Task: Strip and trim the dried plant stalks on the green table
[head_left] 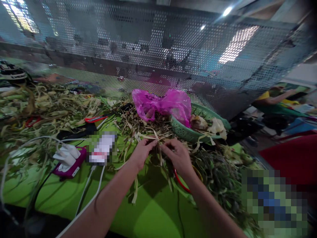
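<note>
My left hand [141,152] and my right hand [178,154] are close together over the green table [148,215], each pinching pale dried strips [148,136] that look like plant husk or leaf. Some ends stick out above my fingers and others hang down between my hands. Under my right forearm lies a red and yellow ring [178,180], partly hidden. Just beyond my hands is a heap of dry brown stalks and scraps [131,124]. A green perforated basket [183,131] behind my right hand contains pale, papery pieces [218,127], with a pink plastic bag [178,102] over its left edge.
Loose dried husks [49,105] cover the left side. Nearer are a purple power strip [79,163] with white chargers [66,155], cables, a blurred phone [102,148] and a red-handled tool [96,118]. Greenish plant matter [218,175] lies right. A perforated metal panel [138,49] stands behind. Another person's arm [279,96] shows far right.
</note>
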